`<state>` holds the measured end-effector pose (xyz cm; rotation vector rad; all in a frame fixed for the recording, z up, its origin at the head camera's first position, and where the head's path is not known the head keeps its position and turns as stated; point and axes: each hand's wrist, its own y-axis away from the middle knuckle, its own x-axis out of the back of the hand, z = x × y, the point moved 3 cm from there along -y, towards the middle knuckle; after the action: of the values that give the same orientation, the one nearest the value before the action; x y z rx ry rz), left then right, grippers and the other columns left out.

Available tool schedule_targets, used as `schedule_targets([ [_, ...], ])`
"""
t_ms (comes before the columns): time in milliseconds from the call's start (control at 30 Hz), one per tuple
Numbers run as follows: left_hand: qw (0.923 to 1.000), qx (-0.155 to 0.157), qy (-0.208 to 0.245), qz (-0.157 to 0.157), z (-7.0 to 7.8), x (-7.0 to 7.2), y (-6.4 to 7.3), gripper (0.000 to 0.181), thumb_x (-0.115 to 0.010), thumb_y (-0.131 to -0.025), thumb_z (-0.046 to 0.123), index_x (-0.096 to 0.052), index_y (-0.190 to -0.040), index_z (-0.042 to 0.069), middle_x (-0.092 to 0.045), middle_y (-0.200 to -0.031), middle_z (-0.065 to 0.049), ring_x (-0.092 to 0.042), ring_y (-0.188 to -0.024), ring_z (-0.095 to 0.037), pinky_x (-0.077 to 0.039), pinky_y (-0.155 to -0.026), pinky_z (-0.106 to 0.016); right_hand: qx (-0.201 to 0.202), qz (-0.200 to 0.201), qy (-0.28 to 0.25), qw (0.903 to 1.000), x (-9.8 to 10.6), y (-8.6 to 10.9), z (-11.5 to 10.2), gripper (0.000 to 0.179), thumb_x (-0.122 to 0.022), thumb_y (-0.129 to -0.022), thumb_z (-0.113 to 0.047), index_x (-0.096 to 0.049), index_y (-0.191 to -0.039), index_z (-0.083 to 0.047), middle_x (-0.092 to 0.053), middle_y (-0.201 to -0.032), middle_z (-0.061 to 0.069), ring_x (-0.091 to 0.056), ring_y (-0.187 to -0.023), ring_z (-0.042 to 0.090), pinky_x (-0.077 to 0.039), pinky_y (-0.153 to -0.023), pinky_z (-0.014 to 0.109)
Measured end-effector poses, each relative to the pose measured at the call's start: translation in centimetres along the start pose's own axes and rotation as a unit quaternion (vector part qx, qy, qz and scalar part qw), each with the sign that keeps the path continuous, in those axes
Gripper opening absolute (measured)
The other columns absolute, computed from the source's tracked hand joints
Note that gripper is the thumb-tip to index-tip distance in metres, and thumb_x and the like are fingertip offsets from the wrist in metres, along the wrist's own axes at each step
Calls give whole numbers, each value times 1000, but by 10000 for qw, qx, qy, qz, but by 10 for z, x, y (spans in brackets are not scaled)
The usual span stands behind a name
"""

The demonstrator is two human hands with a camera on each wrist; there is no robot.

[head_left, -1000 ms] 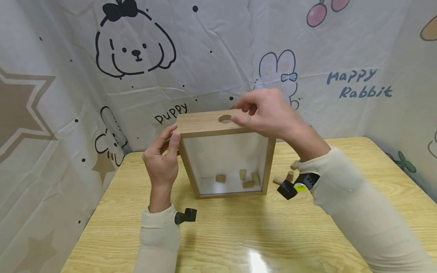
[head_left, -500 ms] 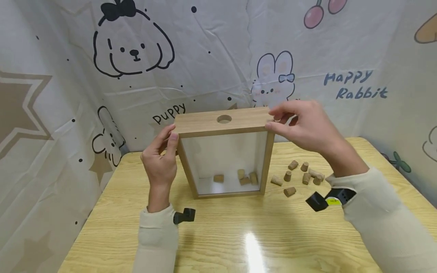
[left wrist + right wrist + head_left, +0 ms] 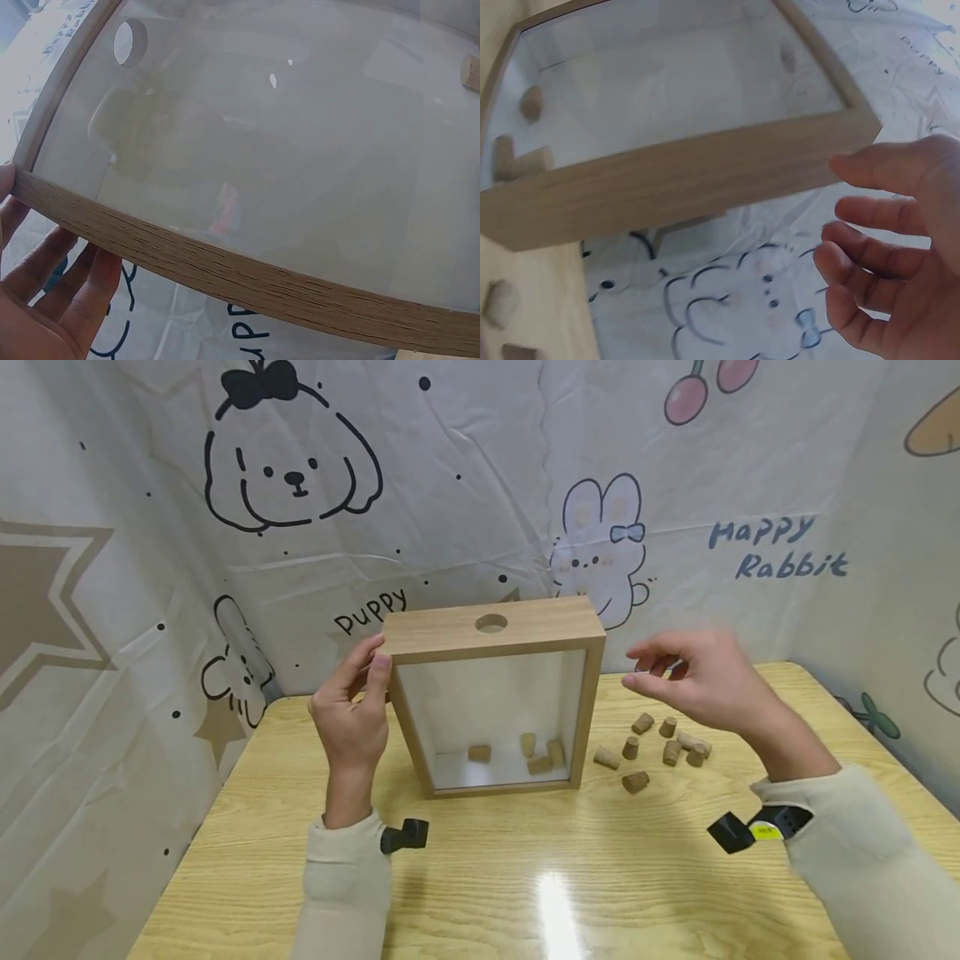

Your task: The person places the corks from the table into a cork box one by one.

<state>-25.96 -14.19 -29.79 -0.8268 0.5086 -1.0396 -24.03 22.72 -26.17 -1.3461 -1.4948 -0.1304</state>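
Observation:
A shallow wooden box (image 3: 435,633) with a clear front stands upright on the table, a round hole (image 3: 491,624) in its top. Behind the pane lie several cork stoppers (image 3: 479,753), most of them toward the right side. My left hand (image 3: 351,714) grips the box's upper left corner, thumb at the front edge and fingers along the side. To the right of the box, my right hand (image 3: 708,685) is in the air with loosely bent fingers. In the right wrist view, nothing sits between that hand's thumb (image 3: 877,166) and fingers.
Several loose cork stoppers (image 3: 635,782) are scattered on the wood-grain table (image 3: 480,877), right of the box and below my right hand. A white cloth with cartoon drawings (image 3: 480,477) hangs behind the table and along its sides.
My right hand has moved from beside the hole in the top, rightward and down past the box's edge, uncovering the loose corks. The left hand keeps its grip on the corner.

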Motion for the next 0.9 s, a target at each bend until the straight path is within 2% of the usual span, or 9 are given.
schedule_targets([
  [200, 10000, -4, -6, 4, 0, -1, 0, 21, -68, -94, 2, -75, -113, 2, -74, -105, -10, -68, -86, -5, -54, -76, -19, -193, -523, -97, 9984, -17, 19, 17, 19, -79, -86, -10, -75, -103, -4, -68, -86, -3, -59, -75, 12, -52, -62, 27],
  [400, 10000, 12, -45, 14, 0, 0, 0, 21, -68, -94, 3, -75, -114, 3, -74, -107, -8, -68, -86, -6, -54, -75, -19, -702, -1003, -57, 9925, -32, 34, 33, 24, -77, -89, -18, -73, -107, -2, -66, -88, -3, -59, -79, 13, -53, -67, 31],
  [533, 10000, 21, -58, -3, 0, 0, 1, 21, -68, -95, 5, -75, -114, 4, -74, -107, -7, -68, -86, -6, -55, -73, -19, -926, -1196, -216, 9883, -40, 42, 43, 26, -77, -90, -18, -72, -109, 0, -66, -89, -2, -60, -78, 14, -54, -65, 31],
  [667, 10000, 4, -60, 2, -1, 0, 0, 21, -68, -95, 3, -75, -114, 4, -74, -107, -7, -69, -86, -7, -55, -72, -19, -972, -1289, -252, 9866, -47, 49, 51, 23, -77, -89, -15, -73, -107, -1, -67, -88, -2, -60, -76, 13, -53, -62, 30],
  [900, 10000, 8, -96, 14, 0, -1, 0, 21, -68, -94, 2, -75, -114, 3, -74, -108, -8, -69, -85, -13, -55, -72, -19, -837, -1398, 9, 9866, -57, 57, 60, 18, -78, -87, -12, -73, -100, -2, -63, -81, -5, -57, -73, 11, -51, -62, 30],
])
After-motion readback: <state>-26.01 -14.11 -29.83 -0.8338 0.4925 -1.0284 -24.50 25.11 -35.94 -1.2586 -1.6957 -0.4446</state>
